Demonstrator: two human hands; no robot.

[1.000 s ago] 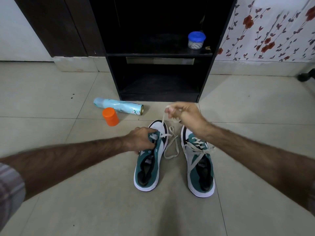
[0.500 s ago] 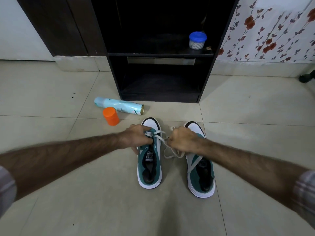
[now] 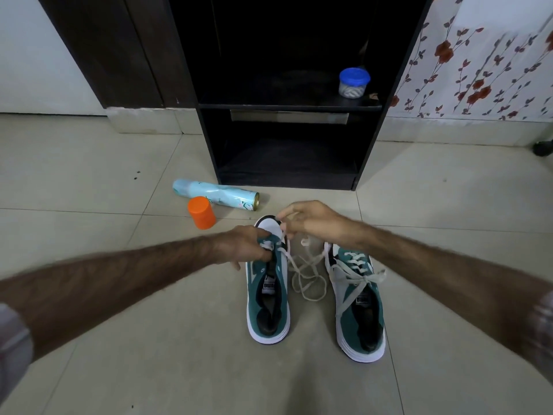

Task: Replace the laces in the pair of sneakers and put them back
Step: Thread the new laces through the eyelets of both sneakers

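Tiled floor (image 3: 119, 295): two teal sneakers. Left hand (image 3: 239, 248) grips left sneaker (image 3: 267, 295) at its eyelets; right hand (image 3: 305, 220) pinches white lace (image 3: 302, 274).

Two bare, hairy forearms

Left hand (image 3: 239, 248) and right hand (image 3: 311, 220) wear nothing; pale checked sleeves (image 3: 13, 348) are pushed up past the elbows.

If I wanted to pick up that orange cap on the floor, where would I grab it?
Probably by its round side wall, coming down from above. The orange cap stands upright on the tiled floor, closed top up, so thumb and fingers can close on opposite sides. The spray can lies just behind it, so keep fingers left and right.
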